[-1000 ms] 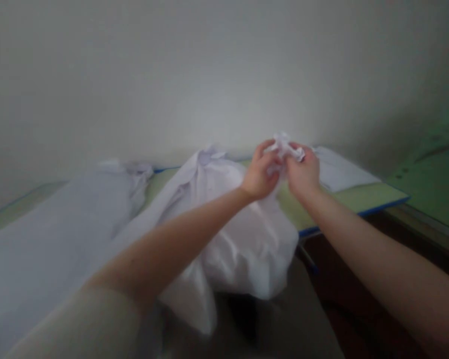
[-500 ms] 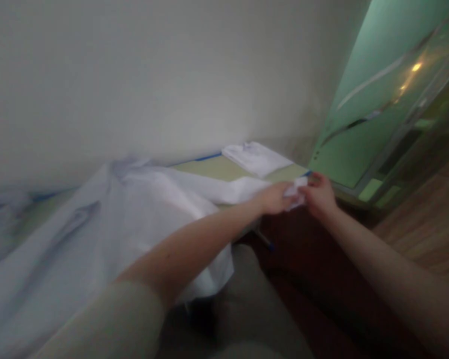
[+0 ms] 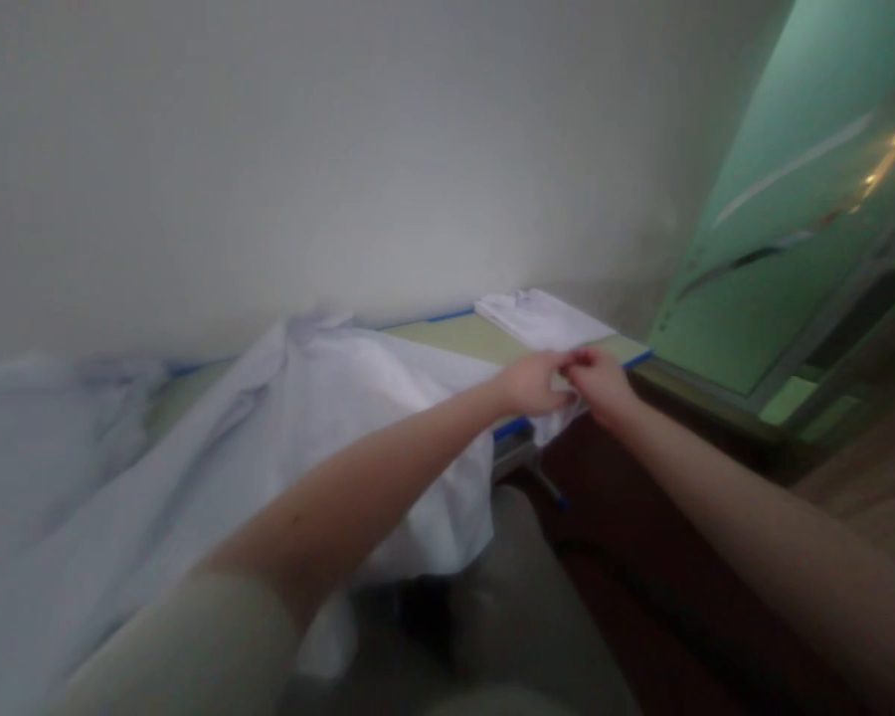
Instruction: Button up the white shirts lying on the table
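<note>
A white long-sleeved shirt lies spread over the board and hangs down its near side across my lap. My left hand is closed on the far end of the shirt's sleeve, at the cuff. My right hand pinches the same cuff from the right, its fingertips meeting those of the left hand. Some white cloth of the sleeve hangs below both hands. Blur and the fingers hide the details of the cuff.
A folded white garment lies on the yellowish, blue-edged board by the wall. More white cloth is at the left. A glass panel stands at the right. A blue-tipped leg juts out under the board.
The view has shifted a little to the left. Both hands have drawn closer together on the cuff, and the sleeve's end now droops below them.
</note>
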Demonstrator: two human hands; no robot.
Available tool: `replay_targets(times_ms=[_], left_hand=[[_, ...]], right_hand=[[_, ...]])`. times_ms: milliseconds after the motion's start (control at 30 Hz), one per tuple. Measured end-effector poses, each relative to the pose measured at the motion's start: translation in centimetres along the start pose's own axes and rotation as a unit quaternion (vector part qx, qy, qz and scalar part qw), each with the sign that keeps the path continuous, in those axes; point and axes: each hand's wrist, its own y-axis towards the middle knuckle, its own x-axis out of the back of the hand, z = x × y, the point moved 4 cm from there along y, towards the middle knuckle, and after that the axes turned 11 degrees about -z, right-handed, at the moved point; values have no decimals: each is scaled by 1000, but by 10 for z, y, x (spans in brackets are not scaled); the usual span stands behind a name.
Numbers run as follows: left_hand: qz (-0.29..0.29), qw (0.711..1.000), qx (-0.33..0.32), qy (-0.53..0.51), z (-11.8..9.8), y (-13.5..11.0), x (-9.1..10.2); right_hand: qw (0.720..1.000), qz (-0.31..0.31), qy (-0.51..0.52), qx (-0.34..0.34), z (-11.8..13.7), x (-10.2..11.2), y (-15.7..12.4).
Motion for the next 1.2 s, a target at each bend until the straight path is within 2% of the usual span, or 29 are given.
replay_targets(times_ms=[67, 167, 267, 367, 533, 667, 733, 800, 900, 1033, 1100, 1200], left_hand=[[-29, 999, 29, 17, 16, -11, 40], [-59, 992, 107, 41, 44, -39, 101], [-97, 973, 197, 68, 69, -81, 154], [-136, 949, 266, 105, 86, -130, 198], [-147, 906, 347, 193, 92, -214, 258], [-101, 858, 415, 285, 77, -274, 298], [-58, 835, 446, 315, 59, -300, 310], [-19, 814, 475, 333, 36, -322, 313], [41, 782, 504, 364, 2, -345, 304], [84, 734, 524, 424, -30, -358, 290], [104, 722, 535, 425, -39, -361, 287], [138, 716, 540, 421, -47, -361, 288]], right_hand=[[998, 47, 31, 28, 32, -37, -3], [991, 111, 55, 58, 73, -98, -16], [983, 158, 55, 73, 101, -158, -35], [976, 198, 62, 73, 119, -212, -59], [946, 303, 91, 74, 145, -285, -115], [903, 400, 116, 101, 167, -322, -173], [874, 445, 116, 155, 178, -332, -202], [829, 498, 110, 231, 188, -337, -231], [730, 572, 95, 363, 197, -336, -271], [592, 575, 109, 554, 205, -326, -308], [559, 569, 99, 595, 209, -326, -316], [556, 570, 76, 600, 218, -333, -321]])
